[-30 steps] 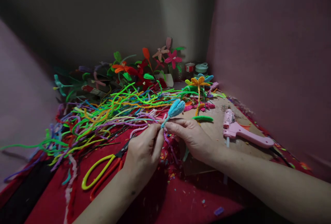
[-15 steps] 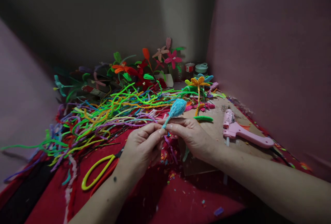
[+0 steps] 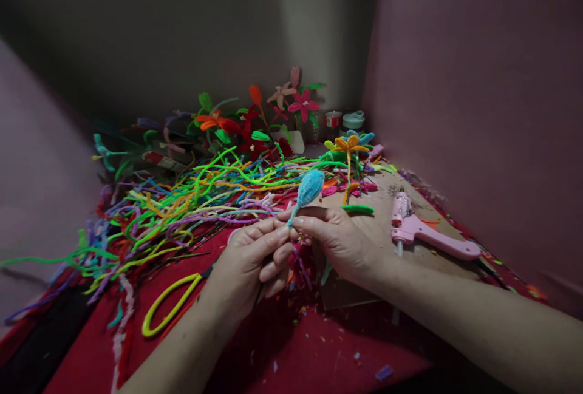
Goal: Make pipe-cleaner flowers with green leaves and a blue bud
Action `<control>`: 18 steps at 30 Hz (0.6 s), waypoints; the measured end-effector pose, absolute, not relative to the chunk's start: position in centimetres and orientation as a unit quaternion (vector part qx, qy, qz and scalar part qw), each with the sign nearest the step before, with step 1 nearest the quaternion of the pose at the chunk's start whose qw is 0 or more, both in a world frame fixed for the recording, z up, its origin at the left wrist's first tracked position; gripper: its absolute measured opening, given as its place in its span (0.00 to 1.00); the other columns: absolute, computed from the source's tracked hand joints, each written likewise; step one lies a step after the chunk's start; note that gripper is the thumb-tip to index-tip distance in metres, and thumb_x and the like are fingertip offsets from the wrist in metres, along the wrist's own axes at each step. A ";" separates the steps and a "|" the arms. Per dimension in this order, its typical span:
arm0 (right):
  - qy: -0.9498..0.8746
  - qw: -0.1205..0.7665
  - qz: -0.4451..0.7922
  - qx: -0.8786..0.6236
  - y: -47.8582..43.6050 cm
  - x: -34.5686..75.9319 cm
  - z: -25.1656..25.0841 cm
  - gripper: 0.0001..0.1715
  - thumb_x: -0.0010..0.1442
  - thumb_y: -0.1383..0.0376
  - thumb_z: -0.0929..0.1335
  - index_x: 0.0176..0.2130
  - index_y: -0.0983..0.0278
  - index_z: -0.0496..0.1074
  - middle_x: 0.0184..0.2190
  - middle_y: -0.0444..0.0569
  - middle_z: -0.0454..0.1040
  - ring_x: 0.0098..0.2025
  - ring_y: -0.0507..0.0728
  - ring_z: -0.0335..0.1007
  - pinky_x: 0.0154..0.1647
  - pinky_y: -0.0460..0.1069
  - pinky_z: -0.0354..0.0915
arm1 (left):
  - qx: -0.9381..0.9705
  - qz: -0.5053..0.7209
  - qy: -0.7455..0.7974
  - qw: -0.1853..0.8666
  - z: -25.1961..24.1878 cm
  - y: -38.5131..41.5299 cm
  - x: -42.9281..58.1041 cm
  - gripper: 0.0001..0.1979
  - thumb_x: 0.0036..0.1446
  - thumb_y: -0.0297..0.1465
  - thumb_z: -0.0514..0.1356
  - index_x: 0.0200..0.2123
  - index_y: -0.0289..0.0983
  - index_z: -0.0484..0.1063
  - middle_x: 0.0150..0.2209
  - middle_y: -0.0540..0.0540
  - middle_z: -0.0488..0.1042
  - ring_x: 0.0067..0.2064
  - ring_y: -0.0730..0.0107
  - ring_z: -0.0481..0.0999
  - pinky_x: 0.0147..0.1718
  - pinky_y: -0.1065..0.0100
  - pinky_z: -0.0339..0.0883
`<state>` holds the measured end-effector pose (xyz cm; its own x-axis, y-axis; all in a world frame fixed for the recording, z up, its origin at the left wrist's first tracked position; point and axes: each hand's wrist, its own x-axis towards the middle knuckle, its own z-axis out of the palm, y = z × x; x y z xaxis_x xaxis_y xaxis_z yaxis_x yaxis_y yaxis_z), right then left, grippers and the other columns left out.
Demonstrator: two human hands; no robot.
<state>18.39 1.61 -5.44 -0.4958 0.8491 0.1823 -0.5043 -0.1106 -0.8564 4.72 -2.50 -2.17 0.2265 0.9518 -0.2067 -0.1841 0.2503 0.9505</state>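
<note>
Both hands meet over the middle of the table around a light-blue pipe-cleaner flower bud (image 3: pixel 311 187), which points up and slightly right. My left hand (image 3: pixel 255 248) pinches the thin lower end of its stem between thumb and fingertips. From the other side, my right hand (image 3: pixel 341 236) grips the same spot, thumb and forefinger closed on it. The very tip of the stem is hidden by the fingers. Beside my left wrist lie scissors with a yellow handle (image 3: pixel 170 303), partly covered by the forearm.
A pink hot glue gun (image 3: pixel 423 233) rests on a cardboard sheet (image 3: pixel 378 242) at right. Loose pipe cleaners (image 3: pixel 191 187) pile up at left and behind. Finished pipe-cleaner flowers (image 3: pixel 255 121) and a lidded jar (image 3: pixel 353 121) stand at the back. Scraps litter the red cloth (image 3: pixel 319 351).
The bud has tilted slightly more upright and shifted a little left. My left hand's fingers have turned, so the lower ones show more. Both hands keep their pinch.
</note>
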 end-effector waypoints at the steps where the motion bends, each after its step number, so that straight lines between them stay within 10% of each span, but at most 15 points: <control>1: -0.478 0.469 0.720 -0.183 1.6 18.4 -5.4 0.11 0.54 0.64 0.67 0.37 0.63 0.77 0.30 0.45 0.75 0.32 0.51 0.67 0.43 0.50 0.62 | 0.459 0.431 0.465 0.622 -2.2 -2.6 4.8 0.09 0.56 0.35 0.57 0.27 0.36 0.65 0.17 0.58 0.58 0.13 0.86 0.46 0.11 0.79 0.47; 12: -0.480 0.474 0.708 -0.208 1.1 18.4 -5.0 0.10 0.53 0.59 0.68 0.31 0.62 0.77 0.30 0.44 0.74 0.36 0.53 0.68 0.47 0.51 0.61 | 0.796 0.313 0.517 -0.041 -4.8 -3.0 4.4 0.10 0.58 0.29 0.54 0.42 0.35 0.69 0.37 0.42 0.77 0.35 0.67 0.76 0.34 0.70 0.65; 18: -0.492 0.459 0.701 -0.236 0.8 18.4 -4.5 0.09 0.53 0.60 0.69 0.30 0.62 0.77 0.26 0.43 0.71 0.33 0.53 0.65 0.44 0.50 0.62 | 0.799 0.327 0.504 -0.022 -4.2 -3.0 4.1 0.09 0.56 0.26 0.53 0.36 0.36 0.73 0.31 0.44 0.77 0.30 0.68 0.75 0.31 0.72 0.64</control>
